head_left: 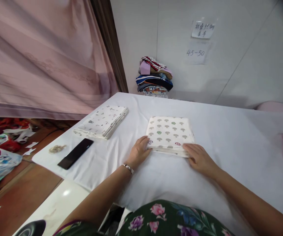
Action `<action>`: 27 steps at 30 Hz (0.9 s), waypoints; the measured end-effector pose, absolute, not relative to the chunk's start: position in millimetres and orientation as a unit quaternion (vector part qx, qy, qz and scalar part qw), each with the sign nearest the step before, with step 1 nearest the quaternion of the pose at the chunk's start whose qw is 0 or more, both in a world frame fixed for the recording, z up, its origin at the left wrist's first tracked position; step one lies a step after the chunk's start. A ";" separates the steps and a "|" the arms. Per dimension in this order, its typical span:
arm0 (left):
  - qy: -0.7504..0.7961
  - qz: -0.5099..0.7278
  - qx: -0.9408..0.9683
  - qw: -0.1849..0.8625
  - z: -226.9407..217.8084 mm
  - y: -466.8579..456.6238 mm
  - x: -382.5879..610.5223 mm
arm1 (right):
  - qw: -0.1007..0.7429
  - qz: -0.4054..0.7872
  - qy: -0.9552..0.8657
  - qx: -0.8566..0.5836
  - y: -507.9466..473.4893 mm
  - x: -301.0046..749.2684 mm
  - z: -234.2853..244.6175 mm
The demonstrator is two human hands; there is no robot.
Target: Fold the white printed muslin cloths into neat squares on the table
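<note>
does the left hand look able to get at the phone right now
Probably yes: only bare tablecloth shows between the left hand and the phone, though that hand, touching the folded cloth, would likely have to leave it.

From my remote seat I see a dark green garment [167, 204] across the wearer's torso, its fabric covered in large flowers. I count two clear pink roses [157, 209] left of the middle, beside a purple bloom [136, 223]; a second purple flower [187, 230] is cut off by my lower view edge. Blue petals [189, 213] and blue-green leaves [206, 226] spread further right. The left sleeve [78, 229] shows me the same dark green, with a purple and yellowish border. Both forearms are bare. Just behind the left hand [139, 151], I make out a narrow silver-toned band [128, 168] around the wrist; the right hand [202, 159] is bare.
</note>
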State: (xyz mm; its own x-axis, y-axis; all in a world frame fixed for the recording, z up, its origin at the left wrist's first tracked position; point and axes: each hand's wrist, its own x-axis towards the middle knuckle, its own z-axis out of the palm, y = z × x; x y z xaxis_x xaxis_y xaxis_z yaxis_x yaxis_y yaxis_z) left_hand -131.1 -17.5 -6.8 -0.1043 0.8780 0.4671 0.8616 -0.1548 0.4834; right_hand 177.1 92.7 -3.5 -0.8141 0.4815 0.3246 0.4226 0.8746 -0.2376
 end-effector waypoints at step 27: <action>0.701 0.361 0.612 0.051 -12.2 -8.8 -116.9 | 0.224 0.535 -0.605 -0.546 135.3 183.2 34.7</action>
